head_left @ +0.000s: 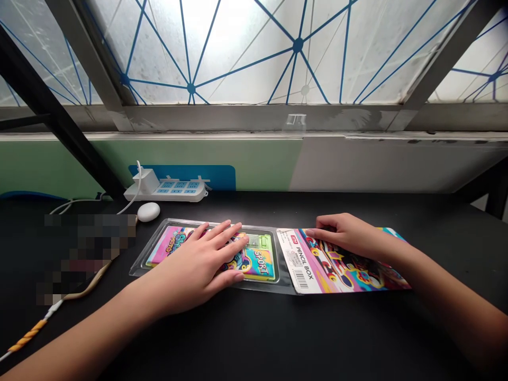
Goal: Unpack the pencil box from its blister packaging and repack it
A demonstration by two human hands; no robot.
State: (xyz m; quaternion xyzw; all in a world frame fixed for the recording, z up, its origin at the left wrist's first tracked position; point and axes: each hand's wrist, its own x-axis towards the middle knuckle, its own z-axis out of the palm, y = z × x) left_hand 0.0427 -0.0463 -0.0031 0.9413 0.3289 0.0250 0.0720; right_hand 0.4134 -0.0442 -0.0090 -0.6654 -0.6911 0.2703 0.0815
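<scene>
Cable (27, 336) in orange-and-white braid trails in at the far left of the black table (254, 338), and behind it a white power strip (170, 190) lies along the wall with a small white oval puck (148, 211) just in front. Centre stage now: the left hand (202, 262) is spread flat, fingers fanned, palm down on the colourful pencil box (260, 259), which still sits in its clear blister tray (137, 264). I cannot tell whether plastic lies between palm and box. The pack is already laid open like a book, and the printed backing card (301, 264) lies flat to the right, joined at the fold. The right hand (349, 233) rests on that card, fingers straight and flat, pinching nothing. So it's opened, yes, but the box is not yet out.
</scene>
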